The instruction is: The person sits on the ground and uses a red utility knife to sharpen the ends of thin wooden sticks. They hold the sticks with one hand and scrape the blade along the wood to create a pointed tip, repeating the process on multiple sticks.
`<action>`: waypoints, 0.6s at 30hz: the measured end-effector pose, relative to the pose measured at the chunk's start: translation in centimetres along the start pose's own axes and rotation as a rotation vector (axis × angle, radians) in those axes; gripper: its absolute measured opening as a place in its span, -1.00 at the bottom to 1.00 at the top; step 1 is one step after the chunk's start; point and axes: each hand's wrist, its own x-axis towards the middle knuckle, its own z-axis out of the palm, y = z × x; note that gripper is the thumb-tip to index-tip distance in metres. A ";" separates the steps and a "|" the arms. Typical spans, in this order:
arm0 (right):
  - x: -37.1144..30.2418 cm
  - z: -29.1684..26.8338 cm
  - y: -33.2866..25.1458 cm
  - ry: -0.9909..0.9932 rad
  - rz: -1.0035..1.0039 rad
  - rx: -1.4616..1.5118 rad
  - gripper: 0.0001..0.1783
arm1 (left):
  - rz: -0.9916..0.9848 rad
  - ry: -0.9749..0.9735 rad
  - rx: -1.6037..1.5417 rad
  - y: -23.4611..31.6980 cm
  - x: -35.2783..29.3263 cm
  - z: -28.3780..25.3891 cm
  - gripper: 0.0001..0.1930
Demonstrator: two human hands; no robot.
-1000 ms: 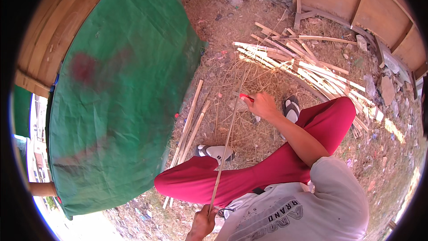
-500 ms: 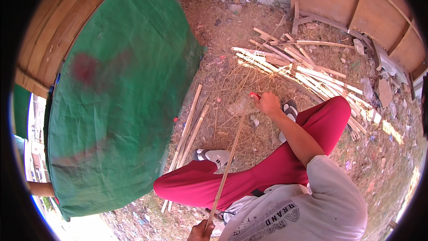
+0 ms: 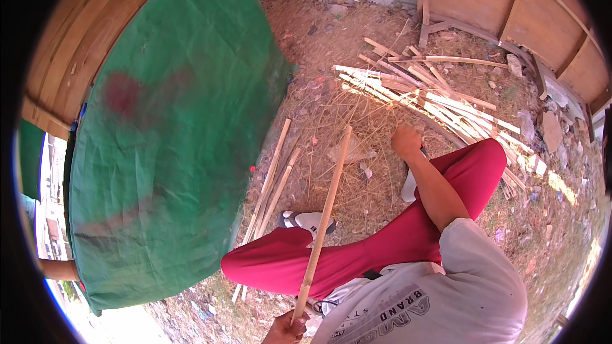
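Note:
At the lower edge my left hand [image 3: 287, 329] is closed round the near end of a long pale bamboo strip [image 3: 325, 220]. The strip slants up and away across my lap, its far end free above the ground between my feet. My right hand [image 3: 407, 142] is a closed fist in front of my right knee, apart from the strip. The small red-handled tool in it is mostly hidden by my fingers now; its kind cannot be made out.
A pile of split bamboo strips [image 3: 440, 99] lies ahead to the right. A few more strips [image 3: 273, 178] lie beside the green tarp [image 3: 172, 146] on my left. Thin shavings [image 3: 366, 178] cover the ground between my feet. Wooden panels [image 3: 472, 0] stand beyond the pile.
My right hand has moved right and slightly nearer its knee, away from the strip, and the red tool tip has gone from sight. The strip's far end has risen toward the camera.

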 end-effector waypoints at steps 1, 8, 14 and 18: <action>-0.2 -0.8 -0.3 0.006 0.011 0.021 -0.49 | -0.080 -0.045 -0.102 0.6 0.2 -0.4 -0.85; -1.8 -4.3 -2.4 0.018 -0.045 0.317 -0.45 | -0.170 -0.165 -0.122 3.5 1.3 -1.1 -0.79; -2.4 -3.5 -4.0 -0.051 -0.219 0.648 -0.39 | -0.145 -0.302 -0.495 0.0 3.1 -2.5 -0.60; -3.6 -2.5 -5.5 -0.101 -0.303 0.696 -0.38 | -0.101 -0.115 -0.368 0.3 3.6 -1.7 -0.51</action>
